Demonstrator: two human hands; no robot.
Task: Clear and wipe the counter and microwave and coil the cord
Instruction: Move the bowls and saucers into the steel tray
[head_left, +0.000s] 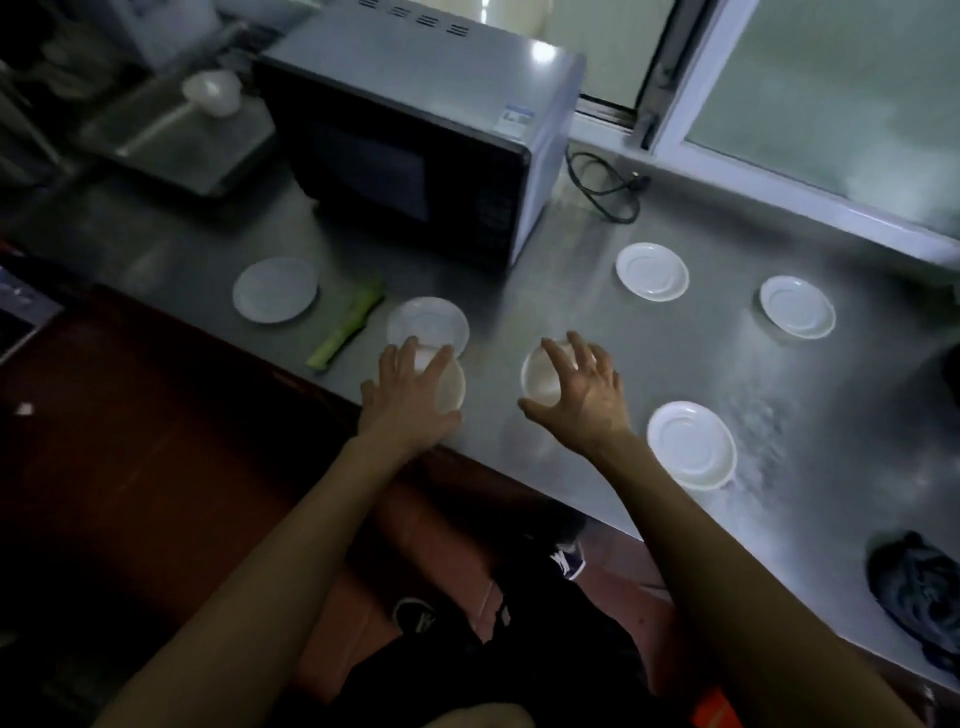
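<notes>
The counter (597, 291), a steel top, runs off the frame at right and left, its near edge crossing diagonally below both hands. The microwave (415, 150) stands at the back, door closed, its rear cut off at the top. The cord (605, 184) lies loosely looped on the counter just right of it. A dark cloth (917, 597) is clipped by the right edge. Five saucers lie scattered, bare steel between them. The left hand (410, 400) covers a small white bowl (452, 387), fingers curled over it; the right hand (582, 387) spreads above another bowl (540, 376); whether it grips is unclear
</notes>
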